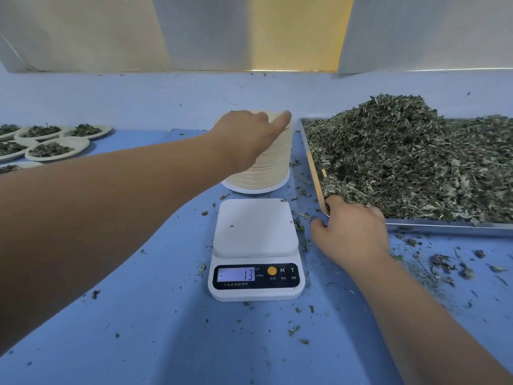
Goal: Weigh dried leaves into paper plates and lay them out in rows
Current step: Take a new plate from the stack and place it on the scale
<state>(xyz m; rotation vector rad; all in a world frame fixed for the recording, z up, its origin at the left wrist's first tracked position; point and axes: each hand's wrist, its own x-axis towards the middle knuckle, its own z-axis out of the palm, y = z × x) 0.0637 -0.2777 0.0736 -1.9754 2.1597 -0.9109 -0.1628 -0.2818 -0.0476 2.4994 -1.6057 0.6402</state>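
1. Our left hand (247,137) lies over the top of the stack of paper plates (261,173), forefinger stretched along the rim. We cannot tell whether it grasps a plate.
2. Our right hand (352,232) grips the near corner of the metal tray (444,226), fingers curled over the rim into the dried leaves (402,162), thumb outside.
3. The kitchen scale (255,226) stands between both hands, reading minus 13.
4. Filled paper plates (52,150) lie in rows well left of the left forearm.
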